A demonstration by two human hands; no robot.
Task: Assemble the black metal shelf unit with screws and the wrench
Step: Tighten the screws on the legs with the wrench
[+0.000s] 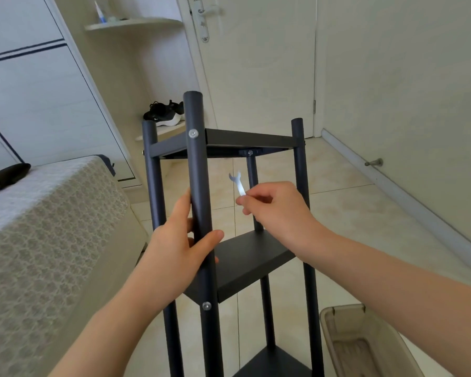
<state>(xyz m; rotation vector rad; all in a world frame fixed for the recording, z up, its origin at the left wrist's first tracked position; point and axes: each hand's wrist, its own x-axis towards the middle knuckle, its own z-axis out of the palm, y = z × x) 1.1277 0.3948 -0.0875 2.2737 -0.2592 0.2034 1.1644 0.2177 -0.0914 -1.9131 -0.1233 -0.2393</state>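
Shelving in black metal, the shelf unit stands upright on the tiled floor, just beside the bed. Four round posts carry a top shelf, a middle one and a lower one cut by the frame's edge. Screw heads show on the front post, an upper screw at the top shelf and a lower screw at the middle shelf. A back screw sits under the top shelf.

The left hand has its grip wrapped round the front post between the top two shelves, thumb across the tube. The right hand is raised inside the frame above the middle shelf. Its grip is a narrow pinch on the handle end of the small silver wrench, whose open jaw points up toward the top shelf's underside.

The unit looks nearly built, so the step is probably tightening, likely at the back screw. Doing it well means:
- bracing the post firmly so the frame neither twists nor slides on the tile;
- seating the jaw squarely before turning;
- trading the light pinch for a fuller hold;
- working in short strokes, since the posts crowd the swing.

How tight any screw is cannot be told.

A pale basket sits at lower right, and black shoes lie near the door.
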